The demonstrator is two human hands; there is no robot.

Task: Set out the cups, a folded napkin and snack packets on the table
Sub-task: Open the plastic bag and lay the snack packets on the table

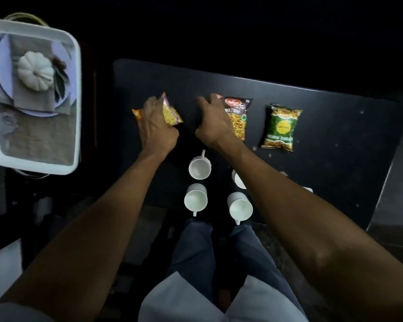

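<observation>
Hands both down on packets: I'm seeing left hand (157,126) gripping the yellow packet (170,111), right hand (215,122) resting curled on the dark packet (237,119); its grasp I can't tell.

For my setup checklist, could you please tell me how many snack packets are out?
3: orange packet under the left hand, dark packet at the right hand, green packet rightmost. None seems hidden.

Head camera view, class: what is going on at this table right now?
A person is laying out snacks on a dark table. The left hand grips a yellow snack packet, and the right hand rests on a dark packet. A green packet lies apart to the right. Four white cups stand near the front edge, one partly hidden.
</observation>
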